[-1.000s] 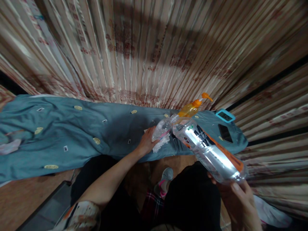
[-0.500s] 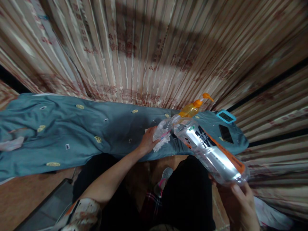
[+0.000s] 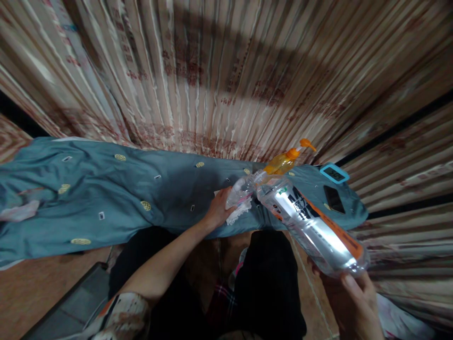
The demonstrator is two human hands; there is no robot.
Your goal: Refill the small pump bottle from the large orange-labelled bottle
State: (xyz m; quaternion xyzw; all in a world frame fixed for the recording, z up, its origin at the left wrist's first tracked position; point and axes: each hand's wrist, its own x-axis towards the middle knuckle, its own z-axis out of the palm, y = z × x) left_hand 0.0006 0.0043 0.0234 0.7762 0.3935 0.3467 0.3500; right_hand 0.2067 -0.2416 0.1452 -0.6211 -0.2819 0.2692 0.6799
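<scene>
A long surface draped in a blue patterned cloth [image 3: 106, 189] runs left to right against the curtain. At its right end lie a dark phone [image 3: 333, 199] and, just beyond it, a blue-framed digital timer [image 3: 334, 173] — an orange pump bottle [image 3: 283, 163] stands nearby, and a white lacy cloth [image 3: 238, 213] lies at the near edge.

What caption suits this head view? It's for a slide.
Right hand tilts a large clear bottle toward a small bottle held by the left hand.
</scene>
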